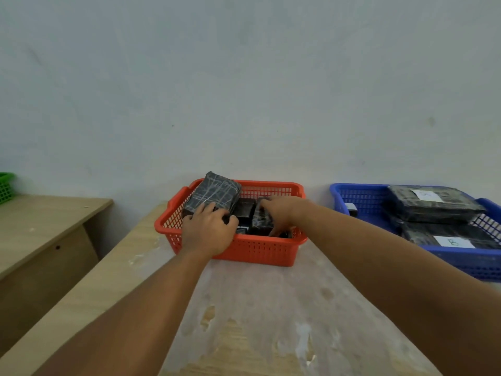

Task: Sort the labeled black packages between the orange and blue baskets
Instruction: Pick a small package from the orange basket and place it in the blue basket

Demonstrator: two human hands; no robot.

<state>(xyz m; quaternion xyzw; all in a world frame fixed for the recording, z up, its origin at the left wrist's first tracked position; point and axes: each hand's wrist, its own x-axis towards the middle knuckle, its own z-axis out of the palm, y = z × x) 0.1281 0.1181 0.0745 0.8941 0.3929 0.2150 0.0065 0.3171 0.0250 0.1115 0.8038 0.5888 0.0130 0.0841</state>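
Currently two packages (433, 204) sit in your blue basket (360, 198); several remain in the orange basket (252, 253), left hand (207, 232) and right hand (279, 213) each clamped on one.

A worn wooden table (271, 321) is set against a pale wall (244, 77), its top marked by whitish scuffed patches. To the left of the table, apart from it, a lower wooden desk (40, 226) is seen. A green basket (5, 187) is placed on that desk's far left edge, cut off by the frame.
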